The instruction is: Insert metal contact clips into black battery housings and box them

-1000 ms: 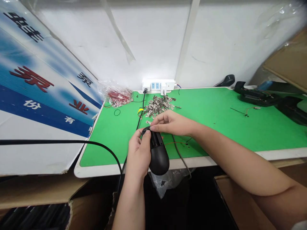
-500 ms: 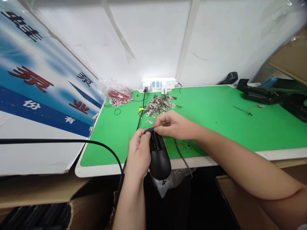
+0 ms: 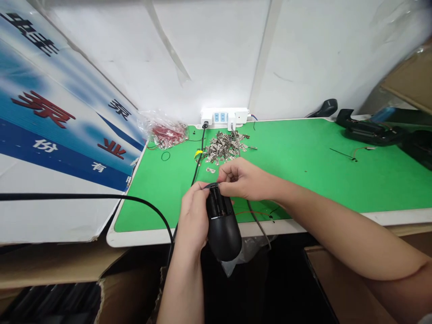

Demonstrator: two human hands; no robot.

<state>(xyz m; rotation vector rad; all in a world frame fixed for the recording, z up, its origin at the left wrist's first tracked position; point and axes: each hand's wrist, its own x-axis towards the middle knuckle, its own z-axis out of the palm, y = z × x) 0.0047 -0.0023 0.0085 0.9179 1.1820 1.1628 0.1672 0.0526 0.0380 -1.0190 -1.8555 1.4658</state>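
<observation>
A black rounded plastic housing [image 3: 224, 238] with an open battery compartment [image 3: 218, 202] is held over the table's front edge. My left hand [image 3: 194, 216] is closed around its left side, thumb near the top end. At the upper right of the compartment, my right hand [image 3: 239, 180] is closed, thumb and fingers pinched against the housing's end. Whether a small part sits in that pinch is hidden. A thin red wire [image 3: 251, 212] runs out from the housing's right side to a small dark end piece. Beyond my hands lies a pile of small metal contact plates [image 3: 221, 147].
A white power strip [image 3: 224, 117] with plugged cables stands against the wall. Left of the pile is a clear bag of red wires [image 3: 167, 135]. Black housings [image 3: 369, 130] lie at the far right. A printed carton [image 3: 64, 135] borders the left, and a black cable [image 3: 135, 199] crosses there.
The top end of the housing has shifted slightly left and its rounded end slightly down. Both hands keep their hold, and the right fingers have moved a little.
</observation>
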